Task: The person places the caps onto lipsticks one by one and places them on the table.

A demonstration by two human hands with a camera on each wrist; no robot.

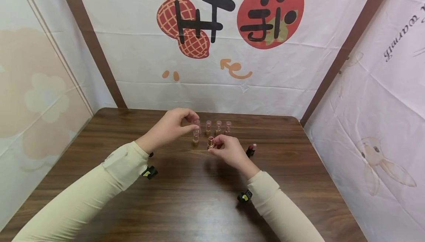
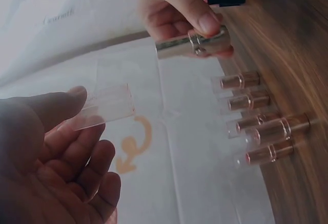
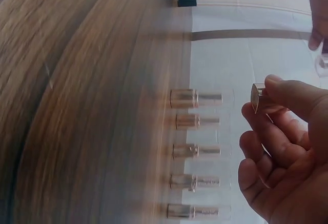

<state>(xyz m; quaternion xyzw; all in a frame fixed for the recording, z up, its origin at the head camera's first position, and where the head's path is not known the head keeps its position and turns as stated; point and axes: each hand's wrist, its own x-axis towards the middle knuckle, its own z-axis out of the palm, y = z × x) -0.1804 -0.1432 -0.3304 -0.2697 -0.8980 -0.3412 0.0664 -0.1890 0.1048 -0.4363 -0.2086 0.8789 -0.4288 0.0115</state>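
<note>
My left hand (image 1: 172, 125) pinches a clear lipstick cap (image 2: 110, 106) between thumb and fingers, above the far part of the table. The cap is see-through and has nothing inside it. To its right, my right hand (image 1: 230, 149) grips a gold lipstick tube (image 1: 210, 143) by its sides, uncapped and upright, raised off the table. In the left wrist view the tube's shiny barrel (image 2: 177, 48) shows, with the thumb across its lower part. Close by, a capped gold lipstick (image 1: 196, 138) stands below the left hand's fingertips.
Several more gold lipsticks (image 1: 218, 127) with clear caps stand in a row toward the table's far edge. Two darker lipsticks (image 1: 250, 151) stand right of the right hand. A printed cloth (image 1: 212, 94) hangs behind the brown wooden table (image 1: 186, 201).
</note>
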